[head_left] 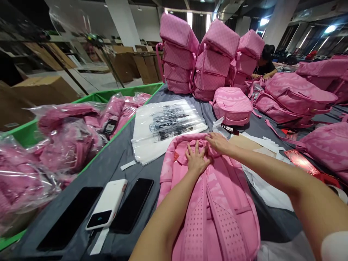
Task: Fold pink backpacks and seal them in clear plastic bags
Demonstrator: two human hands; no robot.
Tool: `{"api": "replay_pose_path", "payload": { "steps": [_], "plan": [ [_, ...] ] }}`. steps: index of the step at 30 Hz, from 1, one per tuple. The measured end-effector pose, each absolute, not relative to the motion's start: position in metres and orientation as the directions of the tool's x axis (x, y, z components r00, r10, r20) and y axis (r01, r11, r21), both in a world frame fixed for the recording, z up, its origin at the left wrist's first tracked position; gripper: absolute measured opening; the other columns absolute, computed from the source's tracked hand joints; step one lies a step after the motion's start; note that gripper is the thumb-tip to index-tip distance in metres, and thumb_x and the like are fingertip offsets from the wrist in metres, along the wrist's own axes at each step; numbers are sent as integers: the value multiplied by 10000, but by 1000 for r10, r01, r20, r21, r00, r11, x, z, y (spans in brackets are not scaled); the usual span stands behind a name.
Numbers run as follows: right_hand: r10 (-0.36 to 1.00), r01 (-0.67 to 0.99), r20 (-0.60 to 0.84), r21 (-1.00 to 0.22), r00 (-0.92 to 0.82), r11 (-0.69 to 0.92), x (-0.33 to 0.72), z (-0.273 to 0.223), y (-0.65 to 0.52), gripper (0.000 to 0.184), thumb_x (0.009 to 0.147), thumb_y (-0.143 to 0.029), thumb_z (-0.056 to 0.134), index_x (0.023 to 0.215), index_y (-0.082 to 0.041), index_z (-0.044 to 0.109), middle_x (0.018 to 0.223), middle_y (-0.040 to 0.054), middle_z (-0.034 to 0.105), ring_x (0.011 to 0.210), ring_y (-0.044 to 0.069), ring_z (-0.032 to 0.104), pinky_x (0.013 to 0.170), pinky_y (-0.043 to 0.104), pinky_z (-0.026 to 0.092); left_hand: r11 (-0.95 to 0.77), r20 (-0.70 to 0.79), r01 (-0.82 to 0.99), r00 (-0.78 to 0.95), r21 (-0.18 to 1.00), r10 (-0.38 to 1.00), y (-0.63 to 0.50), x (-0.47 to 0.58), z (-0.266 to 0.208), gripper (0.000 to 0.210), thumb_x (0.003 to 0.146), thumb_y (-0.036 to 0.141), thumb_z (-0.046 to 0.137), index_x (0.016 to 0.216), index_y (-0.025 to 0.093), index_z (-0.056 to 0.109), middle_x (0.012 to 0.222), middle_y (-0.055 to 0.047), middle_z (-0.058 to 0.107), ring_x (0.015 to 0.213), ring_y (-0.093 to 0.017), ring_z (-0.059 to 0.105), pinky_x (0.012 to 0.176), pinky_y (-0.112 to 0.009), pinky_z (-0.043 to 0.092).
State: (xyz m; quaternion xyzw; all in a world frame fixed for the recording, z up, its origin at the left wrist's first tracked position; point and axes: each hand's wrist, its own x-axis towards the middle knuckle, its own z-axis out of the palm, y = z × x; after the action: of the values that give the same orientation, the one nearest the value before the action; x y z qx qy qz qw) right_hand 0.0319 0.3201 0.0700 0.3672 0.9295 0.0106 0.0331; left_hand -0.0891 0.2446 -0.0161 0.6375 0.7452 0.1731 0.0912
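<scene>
A pink backpack (231,203) lies on the table before me, its perforated shoulder straps facing up. My left hand (196,159) rests on its upper back panel near the strap tops, fingers spread. At the top edge, my right hand (217,142) is bent over the rim by the carry handle; its fingertips press there, and what they hold, if anything, is hidden. Just beyond the bag, a dark hang tag (230,129) lies by crumpled white wrapping. Further left sits a stack of clear printed plastic bags (168,127).
Two black phones (133,204) and a white power bank (108,203) lie at left. Beside the table, a green-edged bin (108,145) holds plastic-wrapped pink bags. Stacked pink bags (176,54) rise at the back. More backpacks (296,94) lie right. A person (266,65) works beyond.
</scene>
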Motion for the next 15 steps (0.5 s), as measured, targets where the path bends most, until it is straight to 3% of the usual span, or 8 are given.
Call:
{"api": "replay_pose_path", "payload": {
  "steps": [3, 6, 9, 11, 13, 15],
  "plan": [
    [392, 387, 35, -99, -919, 917, 52, 62, 247, 292, 986, -273, 583, 1227, -126, 659, 1307, 200, 648, 1216, 298, 596, 1045, 468, 473, 116, 113, 922, -169, 370, 979, 254, -94, -19, 606, 922, 473, 609, 1513, 369, 527, 1744, -30, 191, 1573, -486, 109, 1214, -697, 193],
    [221, 196, 92, -222, -971, 955, 77, 41, 193, 475, 983, -490, 582, 1356, -197, 613, 1379, 172, 627, 1240, 279, 582, 1113, 510, 406, 83, 243, 904, -200, 420, 949, 263, -96, -24, 551, 960, 416, 548, 1498, 297, 557, 1714, -72, 280, 1560, -479, 165, 1206, -691, 223],
    [401, 378, 71, -219, -913, 899, 86, 11, 192, 444, 1011, -351, 513, 1421, -194, 581, 1470, 156, 586, 1374, 268, 508, 1203, 541, 298, 14, 372, 880, -215, 476, 903, 265, -95, -25, 487, 952, 306, 528, 1423, 219, 621, 1650, -117, 403, 1557, -449, 190, 1216, -675, 214],
    [532, 514, 77, -175, -843, 840, 82, -7, 210, 471, 994, -279, 507, 1441, -144, 569, 1516, 179, 548, 1445, 288, 444, 1224, 554, 277, -89, 414, 857, -152, 507, 898, 255, -94, -18, 396, 924, 230, 529, 1284, 202, 694, 1557, -137, 519, 1524, -403, 289, 1220, -643, 230],
    [561, 544, 87, -158, -824, 824, 76, -20, 224, 481, 984, -270, 520, 1443, -134, 574, 1518, 184, 548, 1457, 296, 438, 1234, 558, 273, -213, 373, 789, -22, 576, 928, 229, -94, -3, 284, 922, 203, 498, 1092, 197, 725, 1348, -138, 665, 1352, -332, 509, 1158, -560, 367],
    [559, 541, 99, -164, -823, 825, 71, -27, 228, 491, 989, -292, 523, 1458, -155, 568, 1528, 172, 545, 1457, 294, 444, 1240, 558, 270, -308, 263, 672, 171, 674, 949, 190, -94, 16, 240, 959, 247, 457, 950, 199, 691, 1100, -93, 718, 1074, -251, 639, 981, -426, 506]
  ]
}}
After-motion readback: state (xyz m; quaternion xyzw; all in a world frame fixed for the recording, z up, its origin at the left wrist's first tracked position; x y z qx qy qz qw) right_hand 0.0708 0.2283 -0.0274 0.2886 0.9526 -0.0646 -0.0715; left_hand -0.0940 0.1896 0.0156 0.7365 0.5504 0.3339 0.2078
